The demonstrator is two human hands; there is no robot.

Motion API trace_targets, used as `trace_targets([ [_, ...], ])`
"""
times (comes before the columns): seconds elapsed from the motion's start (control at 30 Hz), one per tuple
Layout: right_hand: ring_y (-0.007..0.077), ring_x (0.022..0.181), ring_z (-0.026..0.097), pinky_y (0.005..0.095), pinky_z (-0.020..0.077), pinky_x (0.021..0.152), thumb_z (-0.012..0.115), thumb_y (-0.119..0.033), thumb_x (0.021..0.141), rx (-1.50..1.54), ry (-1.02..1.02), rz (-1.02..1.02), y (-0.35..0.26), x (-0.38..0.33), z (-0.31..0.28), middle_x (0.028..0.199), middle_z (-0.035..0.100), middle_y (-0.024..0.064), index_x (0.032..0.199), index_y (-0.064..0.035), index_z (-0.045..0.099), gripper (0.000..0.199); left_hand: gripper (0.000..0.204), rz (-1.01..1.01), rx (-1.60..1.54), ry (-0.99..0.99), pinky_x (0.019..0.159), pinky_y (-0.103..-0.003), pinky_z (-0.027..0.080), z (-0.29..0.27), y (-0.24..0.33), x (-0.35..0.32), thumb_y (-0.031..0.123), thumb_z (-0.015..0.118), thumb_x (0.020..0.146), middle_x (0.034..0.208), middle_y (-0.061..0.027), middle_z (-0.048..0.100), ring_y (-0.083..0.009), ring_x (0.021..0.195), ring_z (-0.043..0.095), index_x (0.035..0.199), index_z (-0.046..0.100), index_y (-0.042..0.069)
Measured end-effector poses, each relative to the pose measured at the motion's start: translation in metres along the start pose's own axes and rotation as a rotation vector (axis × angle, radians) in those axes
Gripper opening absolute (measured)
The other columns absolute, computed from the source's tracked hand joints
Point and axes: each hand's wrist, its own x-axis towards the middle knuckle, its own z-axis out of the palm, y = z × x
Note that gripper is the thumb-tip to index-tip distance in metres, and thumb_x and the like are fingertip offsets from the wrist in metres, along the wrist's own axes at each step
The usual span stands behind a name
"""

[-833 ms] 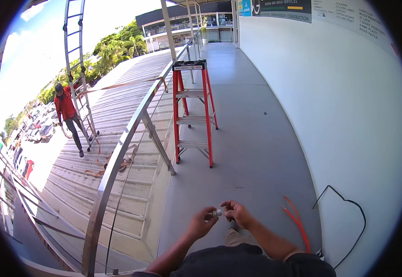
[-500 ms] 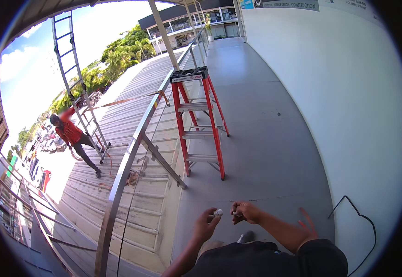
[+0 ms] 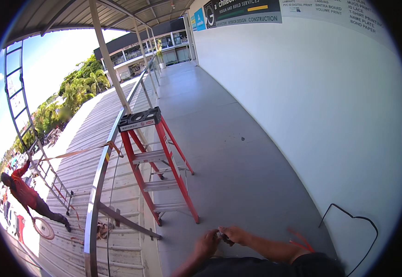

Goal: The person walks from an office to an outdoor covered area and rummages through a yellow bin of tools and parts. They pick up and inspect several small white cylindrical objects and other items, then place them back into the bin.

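Low in the view, my left hand (image 3: 205, 243) and my right hand (image 3: 234, 234) meet in front of my body. My left fingers are closed around a small pale cylinder (image 3: 218, 235), mostly covered by the fingers. The right hand's fingers are also closed and press against it; whether they hold a separate piece is hidden. Beyond my hands stands a red stepladder (image 3: 181, 173) with a black top and metal steps, apart from both hands.
A metal railing (image 3: 100, 173) runs along the left, with an orange strap (image 3: 78, 153) tied to it. Over the ribbed roof, a person in red (image 3: 25, 190) holds a tall ladder (image 3: 18, 99) and a coiled hose (image 3: 43, 228). A black cable (image 3: 375, 228) hangs by the white wall (image 3: 321, 115).
My hands have come together around the small cylinder; they were apart before. My view has turned right and up, so the stepladder and the person appear farther left.
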Motion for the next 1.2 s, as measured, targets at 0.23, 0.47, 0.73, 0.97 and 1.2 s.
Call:
trace_targets([
  [0.23,0.0114,0.064,0.052,0.029,0.0438,0.061,0.046,-0.053,0.106,-0.003,0.44,-0.207,-0.043,0.034,-0.048,0.07,0.058,0.0019,0.09,-0.0028,0.071,0.058,0.033,0.311,-0.134,-0.229,0.082,-0.044,0.054,-0.019,0.002,0.153,0.024,0.062,0.099,0.108,-0.0206,0.068,-0.0372,0.098,0.068,0.126,0.059,0.004],
  [0.47,0.0192,0.079,0.064,0.0356,0.0518,0.075,0.053,-0.045,0.103,-0.055,1.057,-0.354,-0.028,-0.021,-0.056,0.084,0.069,0.0079,0.099,-0.0022,0.067,0.045,0.032,0.463,-0.239,-0.721,0.079,-0.038,0.054,0.016,0.061,0.214,0.026,0.057,0.102,0.095,-0.0161,0.069,-0.0271,0.088,0.07,0.124,0.059,0.003],
  [0.73,0.0131,0.062,0.051,0.0287,0.0423,0.058,0.052,-0.044,0.105,0.655,1.324,-0.27,0.059,-0.138,0.008,0.076,0.056,0.004,0.099,-0.0059,0.063,0.04,0.032,0.758,-0.209,-1.26,0.081,-0.037,0.053,0.106,0.135,0.14,0.026,0.059,0.101,0.098,-0.0176,0.07,-0.0243,0.091,0.07,0.121,0.06,0.0],
  [0.97,0.01,0.057,0.041,0.0281,0.0367,0.053,0.056,-0.043,0.104,0.907,1.374,-0.295,0.127,-0.242,0.091,0.071,0.048,-0.0004,0.103,-0.0071,0.061,0.037,0.028,1.259,-0.195,-1.417,0.08,-0.038,0.053,0.167,0.19,0.02,0.024,0.061,0.1,0.098,-0.0167,0.069,-0.027,0.089,0.069,0.117,0.061,0.001],
  [1.2,0.0087,0.062,0.046,0.0269,0.0387,0.054,0.06,-0.039,0.102,0.937,1.787,-0.434,0.179,-0.309,0.177,0.079,0.054,0.0009,0.11,-0.0023,0.061,0.037,0.026,1.145,-0.049,-1.746,0.081,-0.037,0.054,0.206,0.227,-0.097,0.016,0.064,0.096,0.098,-0.0151,0.069,-0.0261,0.092,0.07,0.119,0.062,0.003],
])
